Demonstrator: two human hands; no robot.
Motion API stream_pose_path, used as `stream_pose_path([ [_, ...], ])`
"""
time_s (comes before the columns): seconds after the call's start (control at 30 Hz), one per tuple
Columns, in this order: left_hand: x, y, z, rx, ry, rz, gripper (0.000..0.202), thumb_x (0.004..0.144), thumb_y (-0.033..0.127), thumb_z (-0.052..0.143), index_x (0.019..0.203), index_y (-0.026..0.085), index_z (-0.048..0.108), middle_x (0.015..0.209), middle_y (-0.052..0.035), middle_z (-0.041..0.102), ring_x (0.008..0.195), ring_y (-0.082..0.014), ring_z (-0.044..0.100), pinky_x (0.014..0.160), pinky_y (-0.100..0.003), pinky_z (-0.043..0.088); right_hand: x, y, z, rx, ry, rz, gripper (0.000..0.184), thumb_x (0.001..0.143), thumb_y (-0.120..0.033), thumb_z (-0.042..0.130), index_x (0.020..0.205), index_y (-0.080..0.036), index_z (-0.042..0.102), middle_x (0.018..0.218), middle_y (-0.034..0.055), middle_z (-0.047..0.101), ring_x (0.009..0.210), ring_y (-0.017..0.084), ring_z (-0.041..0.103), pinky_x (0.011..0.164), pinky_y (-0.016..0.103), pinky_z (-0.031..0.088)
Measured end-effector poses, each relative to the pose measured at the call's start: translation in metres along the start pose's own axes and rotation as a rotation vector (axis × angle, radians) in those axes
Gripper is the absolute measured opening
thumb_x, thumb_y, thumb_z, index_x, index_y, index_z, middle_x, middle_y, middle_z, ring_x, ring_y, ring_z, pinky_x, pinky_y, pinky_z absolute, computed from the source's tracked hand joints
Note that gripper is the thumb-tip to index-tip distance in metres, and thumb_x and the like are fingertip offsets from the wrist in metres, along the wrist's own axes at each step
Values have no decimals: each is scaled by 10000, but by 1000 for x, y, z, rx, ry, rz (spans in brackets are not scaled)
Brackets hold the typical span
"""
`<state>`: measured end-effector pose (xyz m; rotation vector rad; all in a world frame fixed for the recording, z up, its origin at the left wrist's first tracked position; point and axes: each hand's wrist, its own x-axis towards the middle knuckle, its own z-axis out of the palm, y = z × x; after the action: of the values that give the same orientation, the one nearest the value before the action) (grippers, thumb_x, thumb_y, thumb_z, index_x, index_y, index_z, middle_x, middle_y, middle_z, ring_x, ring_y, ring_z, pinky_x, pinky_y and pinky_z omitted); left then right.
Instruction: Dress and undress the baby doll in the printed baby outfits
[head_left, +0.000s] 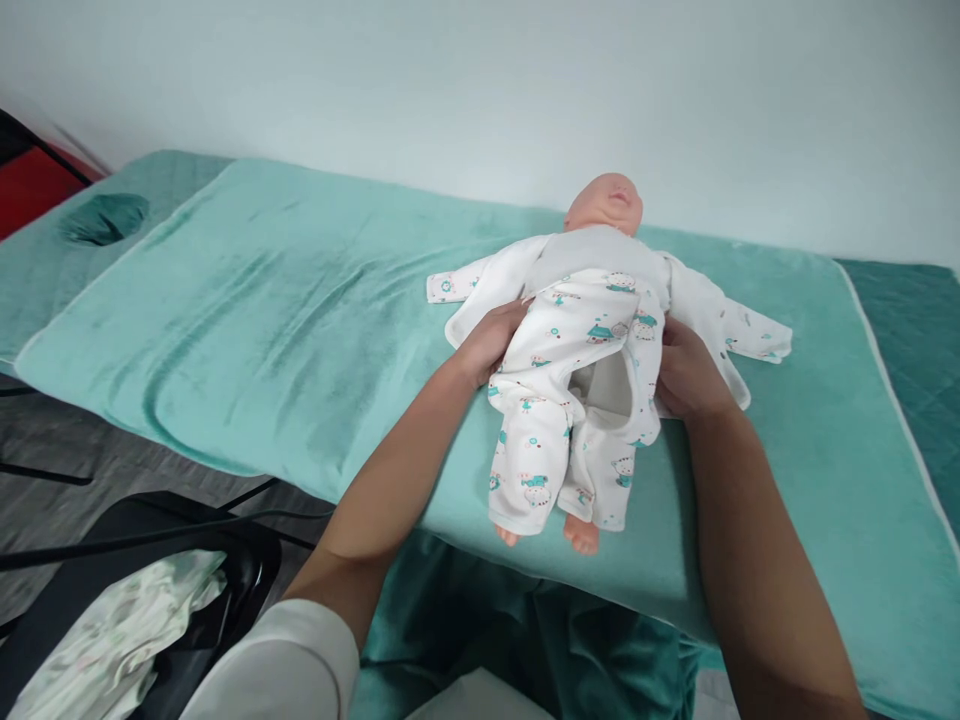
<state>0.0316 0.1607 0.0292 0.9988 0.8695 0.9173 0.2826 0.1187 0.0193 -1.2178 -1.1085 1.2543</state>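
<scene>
A baby doll (606,205) lies on its back, head toward the wall and feet toward me. It wears a white long-sleeved top (754,330), spread wide at both sides. Printed baby pants (536,430) cover its legs and reach up over the belly, with an open gap at the crotch. My left hand (495,342) grips the pants at their left side, its fingertips partly hidden by cloth. On the opposite side my right hand (691,370) is closed on the pants' edge, fingers mostly hidden behind the fabric. Both bare feet (581,535) show below the cuffs.
A green cover (300,290) lies over the massage bed, which has a face hole (105,218) at the far left. A white wall (480,90) stands behind. A black chair (247,550) at lower left holds crumpled printed cloth (127,630).
</scene>
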Motion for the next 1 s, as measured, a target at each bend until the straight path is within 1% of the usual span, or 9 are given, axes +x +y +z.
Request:
stream_pose_path([
  [0.1,2,-3,-1,-26,-30,7,322,878,315,644,1165,195,724,1210,-73,760,1104,-259,713,990,-403,558,1,0,0,17,-4,65,388,642,-390,921,939,-254,711,994,44,764,941,306,731,764,452,656],
  [0.23,3,-3,0,-47,-51,21,337,891,320,625,1192,194,710,1241,-71,750,1138,-245,700,990,-379,556,0,-2,0,12,-5,91,337,655,-380,906,907,-251,724,982,55,770,935,320,734,787,477,657],
  [0.33,2,1,2,-7,-30,44,314,900,307,614,1167,182,720,1249,-67,748,1170,-241,685,1025,-373,536,-1,-3,1,12,-16,58,326,657,-384,900,895,-259,715,960,53,769,930,324,735,798,492,654],
  [0.43,1,4,4,78,25,83,274,898,303,615,1100,171,746,1250,-62,749,1226,-250,658,1067,-362,508,-1,-3,2,46,-39,19,340,678,-416,884,922,-261,706,976,44,765,971,319,732,838,501,647],
  [0.53,3,3,2,142,72,127,261,901,307,603,1063,172,757,1274,-51,740,1289,-254,620,1094,-343,483,-1,-1,3,65,-25,-10,359,675,-420,887,949,-268,712,986,32,766,1014,315,726,865,498,641],
  [0.67,6,-4,-1,169,131,181,326,902,379,607,1100,161,747,1299,-68,727,1277,-273,622,1096,-359,470,-1,0,6,70,27,-69,317,685,-422,885,908,-274,714,950,25,766,1002,317,727,849,500,638],
  [0.8,8,-6,-2,142,151,195,359,897,409,601,1144,180,726,1318,-60,715,1276,-253,616,1090,-345,460,-1,0,9,9,68,-103,292,720,-473,859,861,-278,694,925,19,758,973,308,723,847,499,632],
  [0.9,9,-6,-1,160,148,203,354,897,436,593,1100,181,729,1235,-53,739,1209,-243,631,1047,-335,467,-2,2,8,-31,108,-124,287,748,-501,829,835,-277,672,885,11,741,915,288,714,828,485,630],
  [1.0,11,-9,0,274,189,229,320,918,449,562,962,174,719,1049,-46,748,1075,-231,641,970,-325,481,0,7,3,-85,171,-141,258,768,-474,809,841,-278,658,847,4,708,847,259,690,778,448,623],
])
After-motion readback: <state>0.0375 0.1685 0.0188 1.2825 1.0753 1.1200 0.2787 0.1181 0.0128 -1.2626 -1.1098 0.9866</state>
